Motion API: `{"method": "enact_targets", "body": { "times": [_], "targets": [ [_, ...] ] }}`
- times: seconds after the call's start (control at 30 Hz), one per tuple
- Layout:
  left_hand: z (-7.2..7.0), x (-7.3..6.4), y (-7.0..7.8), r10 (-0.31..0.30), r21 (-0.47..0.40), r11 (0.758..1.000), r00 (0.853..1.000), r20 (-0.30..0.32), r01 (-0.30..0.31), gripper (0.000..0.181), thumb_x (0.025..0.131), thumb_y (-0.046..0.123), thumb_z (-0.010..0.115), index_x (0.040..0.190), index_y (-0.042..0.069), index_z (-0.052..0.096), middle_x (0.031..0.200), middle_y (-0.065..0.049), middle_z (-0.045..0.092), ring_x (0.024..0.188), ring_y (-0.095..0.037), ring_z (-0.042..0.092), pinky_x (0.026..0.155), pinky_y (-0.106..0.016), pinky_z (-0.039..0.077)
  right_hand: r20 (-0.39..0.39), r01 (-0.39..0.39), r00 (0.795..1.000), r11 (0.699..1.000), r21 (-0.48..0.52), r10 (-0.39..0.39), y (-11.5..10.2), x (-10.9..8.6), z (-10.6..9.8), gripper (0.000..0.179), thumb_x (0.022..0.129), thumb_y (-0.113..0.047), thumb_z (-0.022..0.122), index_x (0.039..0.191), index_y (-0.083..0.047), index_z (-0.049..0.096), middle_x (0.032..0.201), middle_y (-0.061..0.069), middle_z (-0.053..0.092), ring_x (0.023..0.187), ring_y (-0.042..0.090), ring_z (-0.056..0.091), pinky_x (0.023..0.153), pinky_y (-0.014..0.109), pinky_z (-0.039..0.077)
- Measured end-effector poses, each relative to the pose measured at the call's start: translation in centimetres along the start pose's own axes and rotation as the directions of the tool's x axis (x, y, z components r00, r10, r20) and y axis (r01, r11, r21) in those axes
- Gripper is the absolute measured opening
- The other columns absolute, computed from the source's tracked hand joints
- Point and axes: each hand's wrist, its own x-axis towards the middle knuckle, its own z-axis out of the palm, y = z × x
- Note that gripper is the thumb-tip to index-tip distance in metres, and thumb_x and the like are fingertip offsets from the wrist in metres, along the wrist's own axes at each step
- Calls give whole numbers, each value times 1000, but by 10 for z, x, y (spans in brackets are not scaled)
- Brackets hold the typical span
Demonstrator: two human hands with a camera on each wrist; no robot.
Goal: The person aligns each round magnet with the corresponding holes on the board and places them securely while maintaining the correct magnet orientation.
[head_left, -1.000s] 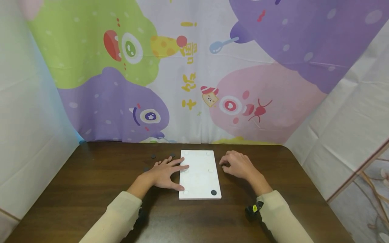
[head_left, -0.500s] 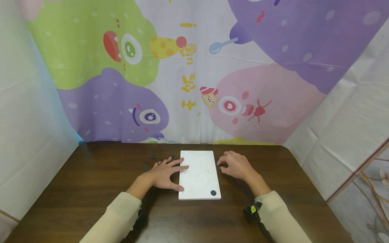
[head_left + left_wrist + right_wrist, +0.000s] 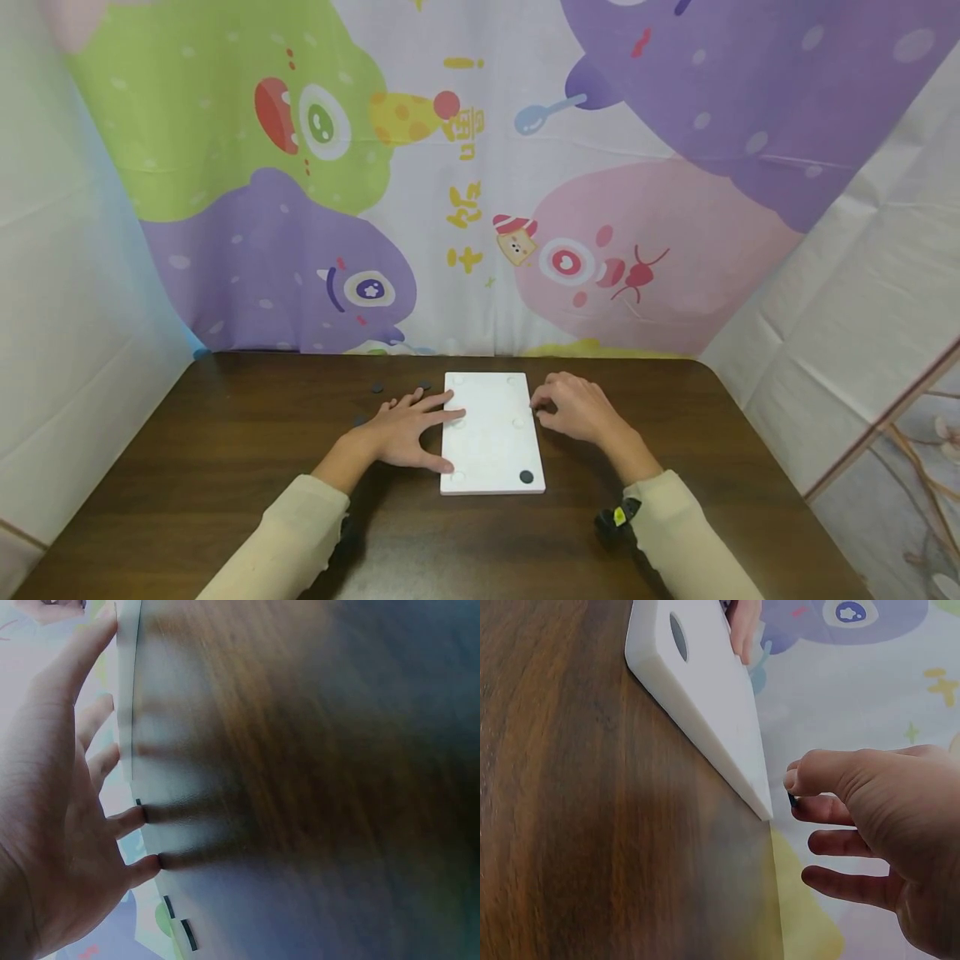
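White board (image 3: 491, 433) lies flat at table (image 3: 225, 467) centre | left hand (image 3: 401, 429) spread flat at the board's 9 o'clock edge, fingertips on it | right hand (image 3: 577, 408) at 3 o'clock edge, thumb and finger pinching a small dark disc (image 3: 791, 800) | one disc (image 3: 527, 477) sits in the board's 5 o'clock corner | loose discs (image 3: 377, 387) at 10 o'clock.

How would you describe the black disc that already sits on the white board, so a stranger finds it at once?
On the brown table, a white board lies between the hands. The black disc sits in its near right corner hole; the other dark discs lie on the wood.
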Motion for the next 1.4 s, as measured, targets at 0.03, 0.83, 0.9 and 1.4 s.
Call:
{"method": "enact_targets", "body": {
  "times": [0.03, 0.83, 0.9, 1.4],
  "targets": [
    [0, 0, 0, 1, -2, 1000, 1000, 0, -1, 97, 94, 70, 80, 175, 35, 42, 192, -2, 19, 175, -58, 14, 128, -92, 18, -1, 1, 1000, 1000, 1, -1, 0, 0, 0, 14, 95, -18, 87, 108, -21, 89, 103, -1, 77, 92, 16, 64, 73, 38, 58],
    [0, 0, 1, -12, 5, 1000, 1000, 2, 12, 96, 94, 70, 80, 175, 36, 42, 192, -1, 19, 174, -59, 15, 128, -91, 20, 0, 21, 1000, 999, 30, -21, -17, 5, 6, 15, 95, -20, 91, 110, -21, 89, 105, -2, 78, 90, 14, 63, 70, 32, 53],
    [0, 0, 1, -18, 10, 1000, 1000, 5, 18, 96, 94, 71, 80, 175, 37, 42, 192, 0, 19, 175, -58, 15, 129, -91, 20, -3, 27, 1000, 999, 26, -27, -18, 6, 6, 15, 95, -21, 91, 110, -22, 89, 103, -2, 77, 88, 13, 61, 68, 31, 52],
    [1, 2, 0, -15, 19, 1000, 1000, 4, 15, 96, 93, 72, 80, 175, 38, 41, 192, 0, 19, 174, -59, 16, 128, -91, 20, 6, 35, 999, 998, 47, -35, -22, 6, 9, 15, 95, -21, 91, 110, -22, 90, 100, -3, 75, 86, 11, 59, 67, 28, 49]
  ]
}}
